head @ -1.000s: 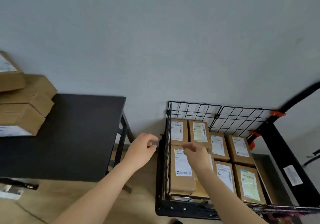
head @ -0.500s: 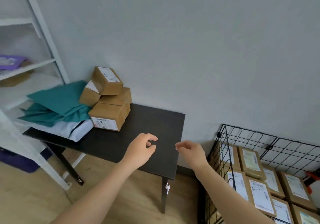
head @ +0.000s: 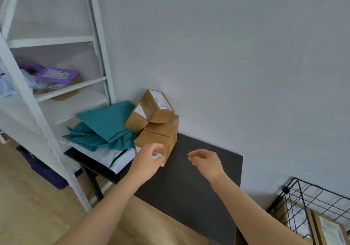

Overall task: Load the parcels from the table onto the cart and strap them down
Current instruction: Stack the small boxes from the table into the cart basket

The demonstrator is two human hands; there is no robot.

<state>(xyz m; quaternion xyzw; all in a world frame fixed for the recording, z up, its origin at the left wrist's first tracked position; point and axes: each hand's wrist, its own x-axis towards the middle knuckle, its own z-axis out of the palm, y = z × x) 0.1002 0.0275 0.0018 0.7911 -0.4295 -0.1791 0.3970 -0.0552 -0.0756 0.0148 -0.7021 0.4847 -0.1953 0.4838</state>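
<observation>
Both hands are closing in on the parcels [head: 161, 126] stacked on the table [head: 198, 188].
Your left hand [head: 147, 161] is hovering at the lowest box [head: 151, 140] and your right hand [head: 206, 162] over bare tabletop, fingers loosely curled, holding nothing.

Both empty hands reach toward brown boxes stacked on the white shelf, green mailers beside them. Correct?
No. The head view shows the brown boxes stacked on the black table, not the white shelf. The rest stands: left hand and right hand hold nothing, and the green mailers lie beside the boxes.
</observation>
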